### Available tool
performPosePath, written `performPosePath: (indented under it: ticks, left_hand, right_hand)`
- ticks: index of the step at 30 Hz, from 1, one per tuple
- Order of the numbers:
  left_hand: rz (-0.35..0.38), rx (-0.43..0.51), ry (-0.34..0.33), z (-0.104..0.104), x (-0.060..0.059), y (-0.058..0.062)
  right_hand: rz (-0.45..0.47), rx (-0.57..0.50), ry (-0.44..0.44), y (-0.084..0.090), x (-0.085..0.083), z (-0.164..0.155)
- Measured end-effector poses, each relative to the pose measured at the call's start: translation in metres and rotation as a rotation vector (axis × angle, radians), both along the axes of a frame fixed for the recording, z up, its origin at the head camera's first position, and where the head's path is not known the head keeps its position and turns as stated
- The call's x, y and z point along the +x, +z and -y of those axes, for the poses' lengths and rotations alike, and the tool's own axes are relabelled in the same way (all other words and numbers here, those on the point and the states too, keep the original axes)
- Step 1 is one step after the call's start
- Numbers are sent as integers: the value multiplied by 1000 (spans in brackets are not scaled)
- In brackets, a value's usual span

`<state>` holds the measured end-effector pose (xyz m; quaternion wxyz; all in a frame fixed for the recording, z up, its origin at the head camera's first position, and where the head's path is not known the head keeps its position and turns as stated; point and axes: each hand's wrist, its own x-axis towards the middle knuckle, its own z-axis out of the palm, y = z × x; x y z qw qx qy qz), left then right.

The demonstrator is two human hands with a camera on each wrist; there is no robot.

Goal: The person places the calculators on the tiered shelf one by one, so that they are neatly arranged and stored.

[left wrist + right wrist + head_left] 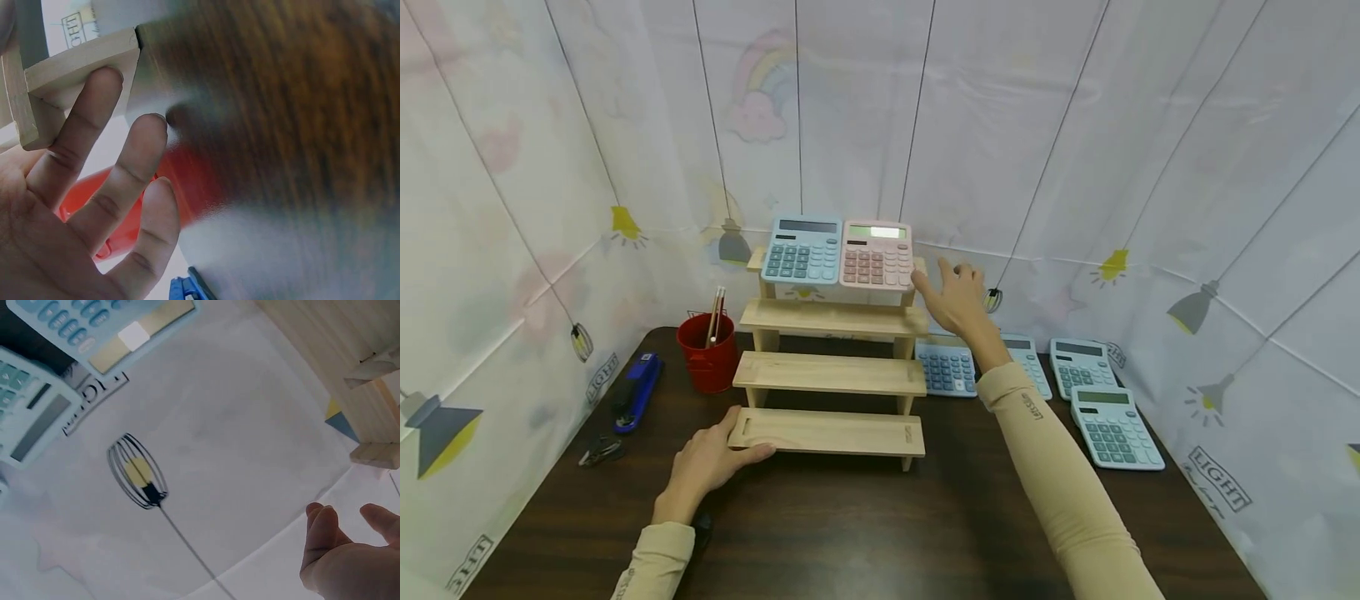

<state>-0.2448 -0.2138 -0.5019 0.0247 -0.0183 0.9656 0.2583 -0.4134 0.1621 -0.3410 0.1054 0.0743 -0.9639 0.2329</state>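
A four-step wooden riser (831, 373) stands on the dark table. Its top step carries a blue calculator (802, 249) and a pink calculator (877, 253), side by side. My left hand (724, 446) rests against the left end of the lowest step (831, 433), thumb along its front edge. In the left wrist view the left hand's fingers (94, 125) are straight and touch the wood (75, 65). My right hand (953, 293) hovers open beside the riser's upper right end, just right of the pink calculator, holding nothing. The right wrist view shows its straight fingers (322, 537) near the riser's post (350, 369).
Several blue calculators (1112, 427) lie on the table (850, 533) right of the riser, one (946, 368) beside its leg. A red pail (707, 357) with pencils, a blue stapler (636, 390) and a black clip (598, 452) sit at the left. Cloth walls enclose the table.
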Motion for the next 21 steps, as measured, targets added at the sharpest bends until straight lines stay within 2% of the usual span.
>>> performPosePath:
  ticks: [12,17,21]
  left_hand:
    - [-4,-4,-6,2,-2,0]
    - [0,-5,-11,2,-3,1]
    - [13,-14,-19,2,-1,0]
  right_hand:
    - [0,-20,3,-42,45,-43]
    - [3,-27,-26,-64,65,-60]
    - [40,-23,-66,-83,83,-77]
